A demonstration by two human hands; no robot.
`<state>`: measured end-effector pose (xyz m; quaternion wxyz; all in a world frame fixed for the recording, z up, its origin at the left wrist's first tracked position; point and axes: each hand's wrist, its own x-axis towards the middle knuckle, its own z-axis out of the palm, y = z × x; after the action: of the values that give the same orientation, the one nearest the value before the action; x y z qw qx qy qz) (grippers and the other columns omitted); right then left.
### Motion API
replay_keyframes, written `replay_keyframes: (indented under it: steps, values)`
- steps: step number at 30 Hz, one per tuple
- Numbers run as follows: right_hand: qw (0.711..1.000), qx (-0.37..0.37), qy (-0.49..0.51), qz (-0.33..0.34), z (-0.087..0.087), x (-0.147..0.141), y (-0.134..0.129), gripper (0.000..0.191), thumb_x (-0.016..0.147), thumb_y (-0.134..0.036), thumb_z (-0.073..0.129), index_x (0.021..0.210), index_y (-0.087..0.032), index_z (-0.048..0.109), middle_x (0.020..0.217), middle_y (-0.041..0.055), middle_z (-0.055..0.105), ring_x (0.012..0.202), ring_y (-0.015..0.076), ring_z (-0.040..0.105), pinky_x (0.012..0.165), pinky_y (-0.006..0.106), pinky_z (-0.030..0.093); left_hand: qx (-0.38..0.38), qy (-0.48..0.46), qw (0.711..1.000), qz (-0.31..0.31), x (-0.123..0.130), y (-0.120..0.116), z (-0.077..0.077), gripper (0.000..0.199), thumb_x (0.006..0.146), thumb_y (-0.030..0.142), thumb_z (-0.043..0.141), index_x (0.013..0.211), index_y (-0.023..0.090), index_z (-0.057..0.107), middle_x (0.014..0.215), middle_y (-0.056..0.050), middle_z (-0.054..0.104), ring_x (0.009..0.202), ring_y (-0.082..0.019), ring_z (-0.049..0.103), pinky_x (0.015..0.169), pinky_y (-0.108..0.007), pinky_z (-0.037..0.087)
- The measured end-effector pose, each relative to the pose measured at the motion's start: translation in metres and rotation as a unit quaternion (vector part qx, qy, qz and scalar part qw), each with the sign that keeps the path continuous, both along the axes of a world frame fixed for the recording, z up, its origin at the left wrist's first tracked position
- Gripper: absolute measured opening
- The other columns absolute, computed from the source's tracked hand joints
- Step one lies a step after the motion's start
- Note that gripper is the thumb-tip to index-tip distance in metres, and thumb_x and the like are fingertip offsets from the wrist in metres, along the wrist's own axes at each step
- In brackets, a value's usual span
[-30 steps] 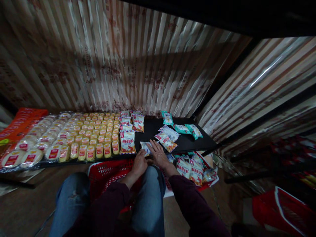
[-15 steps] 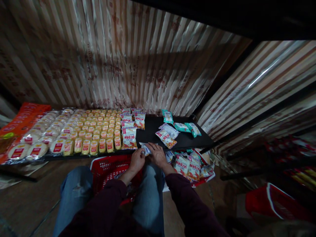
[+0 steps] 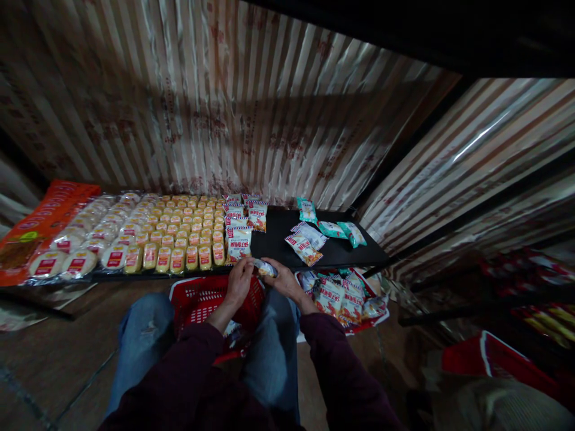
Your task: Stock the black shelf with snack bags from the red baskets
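Observation:
A small snack packet (image 3: 265, 267) is between my hands at the front edge of the black shelf (image 3: 279, 236). My right hand (image 3: 284, 282) is closed round its right side. With the fingers pinched, my left hand (image 3: 240, 281) grips its left end. Just beyond my left hand lies a white snack packet with a striped edge (image 3: 238, 242), in a column of similar ones. To the right on the shelf are loose white packets (image 3: 305, 246) and several teal packets (image 3: 331, 229).
Rows of yellow wrapped cakes (image 3: 177, 260) and round white cakes (image 3: 78, 263) fill the shelf's left, beside an orange bag (image 3: 42, 218). Below are a red basket (image 3: 197, 293) and a second basket of packets (image 3: 330, 296). A red bin (image 3: 467, 354) stands at right.
The packet has been lifted and tilted between my hands. My right hand now wraps round it instead of lying flat over it. The view has shifted slightly.

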<state>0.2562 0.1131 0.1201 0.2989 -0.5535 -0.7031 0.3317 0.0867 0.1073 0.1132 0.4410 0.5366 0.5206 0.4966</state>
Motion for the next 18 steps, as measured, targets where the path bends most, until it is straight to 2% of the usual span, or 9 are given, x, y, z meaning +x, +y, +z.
replay_keyframes:
  steps: [3,8,13,18]
  values:
    - [0.982,-0.118,0.148,0.002,0.004,-0.013,-0.009,0.047,0.072,-0.031,0.064,0.117,-0.019,0.061,0.098,0.0032,0.070,0.085,0.0203,0.065,0.082,0.034,0.050,0.029,0.002,0.999,0.015,-0.010,-0.002,-0.001,0.026,0.085,0.023,0.044,0.100,0.019,0.065,0.108,-0.006,0.067,0.097,-0.019,0.062,0.091,-0.035,0.048]
    - [0.903,-0.219,0.365,-0.061,-0.005,-0.039,-0.030,0.049,0.070,-0.039,0.069,0.114,-0.021,0.060,0.094,0.0050,0.071,0.082,0.0233,0.068,0.077,0.035,0.052,0.051,0.097,0.994,0.028,-0.028,-0.006,-0.005,0.024,0.079,0.011,0.046,0.089,0.018,0.067,0.100,-0.005,0.068,0.100,-0.017,0.060,0.097,-0.034,0.045]
    - [0.849,-0.295,0.429,-0.088,-0.026,-0.068,-0.048,0.044,0.071,-0.041,0.066,0.110,-0.023,0.060,0.096,0.0071,0.072,0.086,0.0272,0.068,0.075,0.039,0.054,0.041,0.220,0.974,0.024,-0.044,-0.024,-0.017,0.028,0.077,0.009,0.049,0.096,0.019,0.068,0.107,-0.006,0.068,0.104,-0.020,0.057,0.100,-0.038,0.042]
    - [0.812,-0.392,0.423,-0.087,-0.050,-0.082,-0.057,0.043,0.078,-0.049,0.059,0.107,-0.018,0.061,0.084,0.0094,0.072,0.079,0.0265,0.069,0.071,0.039,0.055,0.024,0.251,0.968,0.017,-0.057,-0.045,-0.036,0.029,0.080,0.014,0.049,0.102,0.019,0.066,0.111,-0.009,0.066,0.110,-0.023,0.055,0.102,-0.041,0.040]
